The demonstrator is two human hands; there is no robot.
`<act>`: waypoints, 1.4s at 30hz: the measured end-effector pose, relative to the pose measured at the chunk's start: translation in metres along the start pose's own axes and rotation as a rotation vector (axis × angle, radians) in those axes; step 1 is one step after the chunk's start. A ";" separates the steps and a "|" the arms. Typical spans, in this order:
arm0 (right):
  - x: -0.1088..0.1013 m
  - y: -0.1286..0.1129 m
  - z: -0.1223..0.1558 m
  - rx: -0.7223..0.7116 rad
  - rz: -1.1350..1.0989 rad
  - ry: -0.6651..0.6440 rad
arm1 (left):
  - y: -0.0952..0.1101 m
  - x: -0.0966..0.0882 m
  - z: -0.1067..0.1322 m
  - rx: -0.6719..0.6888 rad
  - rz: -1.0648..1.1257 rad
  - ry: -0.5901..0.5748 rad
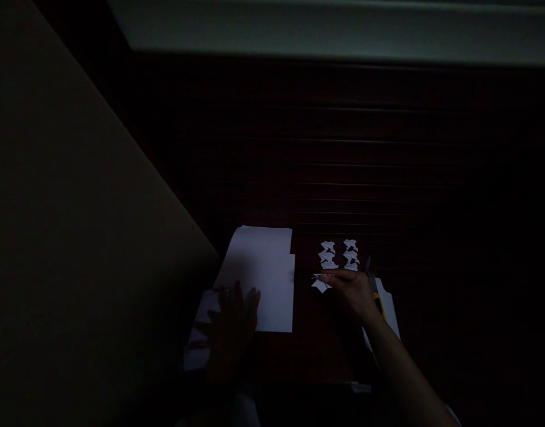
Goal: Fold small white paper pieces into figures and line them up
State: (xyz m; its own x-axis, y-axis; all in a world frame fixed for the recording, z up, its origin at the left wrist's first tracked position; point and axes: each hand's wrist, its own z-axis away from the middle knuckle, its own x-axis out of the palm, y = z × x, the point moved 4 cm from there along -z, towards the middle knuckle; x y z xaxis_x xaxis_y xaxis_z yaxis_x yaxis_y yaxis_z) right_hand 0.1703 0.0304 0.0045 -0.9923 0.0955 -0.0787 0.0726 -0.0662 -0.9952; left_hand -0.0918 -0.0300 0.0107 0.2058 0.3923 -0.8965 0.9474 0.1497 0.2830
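Observation:
In the dim head view, my left hand (230, 326) lies with fingers spread over the lower left of the white paper sheets (267, 267). My right hand (354, 292) is pinching a small folded white paper piece (319, 276) between thumb and fingertips. Directly below those fingertips shows a pointed white paper shape (322, 286); whether it is part of the held piece I cannot tell. Just beyond this hand, several folded paper figures stand in two columns, a left column (328, 255) and a right column (350, 255).
To the right, partly behind my right wrist, are a yellow-and-black object (379, 303) and more white paper (390, 308). A pale wall (98, 237) rises at the left. Dark slatted boards (343, 148) stand behind the dark table (299, 359).

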 end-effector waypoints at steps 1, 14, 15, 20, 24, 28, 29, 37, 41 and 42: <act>0.000 -0.001 0.000 -0.009 0.006 -0.005 | 0.001 -0.002 -0.001 -0.023 0.019 0.028; 0.001 -0.004 -0.001 -0.047 0.027 -0.069 | 0.092 0.024 -0.035 0.214 1.189 -0.653; 0.001 -0.005 -0.001 -0.046 0.027 -0.074 | 0.094 0.028 -0.037 0.208 1.191 -0.661; 0.002 -0.004 -0.002 -0.018 0.038 -0.100 | 0.099 0.038 -0.041 0.166 1.199 -0.663; 0.001 -0.003 -0.002 -0.015 0.039 -0.117 | 0.099 0.039 -0.042 0.088 1.218 -0.575; 0.003 -0.003 0.000 -0.003 0.008 -0.186 | 0.097 0.041 -0.042 0.073 1.188 -0.547; 0.003 -0.003 0.000 0.000 -0.006 -0.197 | 0.096 0.041 -0.042 0.073 1.177 -0.546; 0.001 0.002 -0.002 0.032 -0.038 -0.159 | 0.096 0.037 -0.042 0.079 1.148 -0.534; 0.002 0.002 -0.003 0.017 -0.009 -0.204 | 0.096 0.039 -0.041 0.107 1.148 -0.522; 0.002 0.003 -0.003 0.008 -0.005 -0.210 | 0.096 0.039 -0.041 0.122 1.158 -0.509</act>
State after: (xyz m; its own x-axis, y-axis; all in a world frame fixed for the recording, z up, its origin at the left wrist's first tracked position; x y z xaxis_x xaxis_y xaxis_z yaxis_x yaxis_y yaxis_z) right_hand 0.1692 0.0333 0.0015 -0.9918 -0.1129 -0.0594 0.0681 -0.0747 -0.9949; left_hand -0.0033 0.0369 0.0166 0.9701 -0.1583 -0.1840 0.1622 -0.1411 0.9766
